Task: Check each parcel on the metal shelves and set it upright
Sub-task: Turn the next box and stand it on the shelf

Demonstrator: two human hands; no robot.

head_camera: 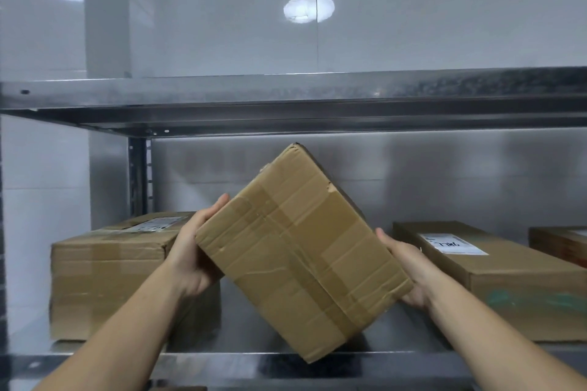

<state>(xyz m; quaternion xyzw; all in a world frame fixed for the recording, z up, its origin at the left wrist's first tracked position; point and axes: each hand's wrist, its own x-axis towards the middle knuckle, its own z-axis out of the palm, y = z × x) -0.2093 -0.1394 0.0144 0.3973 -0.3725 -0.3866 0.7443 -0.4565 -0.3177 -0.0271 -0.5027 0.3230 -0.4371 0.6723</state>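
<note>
At the metal shelf (241,327), the left hand (193,251) gripped the left side of the tilted parcel (301,251); the right hand (409,270) clasped its right side, fingers hidden.

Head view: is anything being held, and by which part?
A tilted, taped cardboard parcel, held between both hands: left hand at its left end, right hand at its right end.

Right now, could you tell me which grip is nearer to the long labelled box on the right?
Right. The right grip sits just left of the long labelled box; the left grip holds the tilted parcel on its opposite side, farther off.
</note>
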